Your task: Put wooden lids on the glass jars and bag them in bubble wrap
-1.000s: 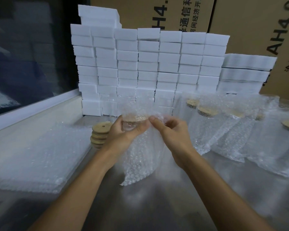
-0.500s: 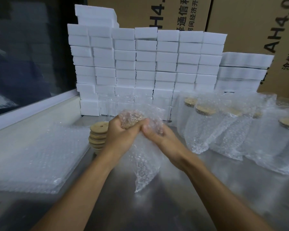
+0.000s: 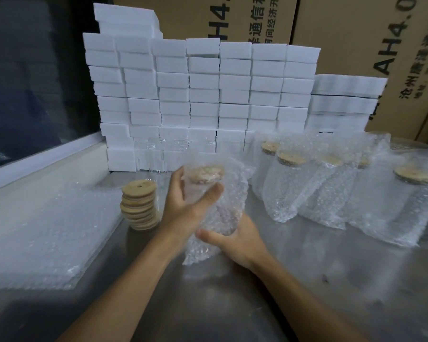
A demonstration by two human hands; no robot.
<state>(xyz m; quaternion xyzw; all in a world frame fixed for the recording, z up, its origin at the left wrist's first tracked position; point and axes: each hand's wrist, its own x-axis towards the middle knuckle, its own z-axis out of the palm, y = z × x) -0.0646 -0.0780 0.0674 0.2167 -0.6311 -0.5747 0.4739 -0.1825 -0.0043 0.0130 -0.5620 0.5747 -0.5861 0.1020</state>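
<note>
**Jar's in the bag**

My left hand [image 3: 183, 208] is wrapped around the top of the bagged jar [image 3: 218, 206], just under its wooden lid [image 3: 206, 174]. My right hand [image 3: 235, 239] cups the bottom. It's tilted above the metal table [image 3: 232, 304], with the lid stack [image 3: 140, 206] to its left and the finished bagged jars [image 3: 331, 188] to its right.

We have one view only, from a wide-angle camera on the head, looking forward and down over the table [image 3: 232, 304]. It sits close above the near edge, facing the far boxes [image 3: 200, 82].
</note>
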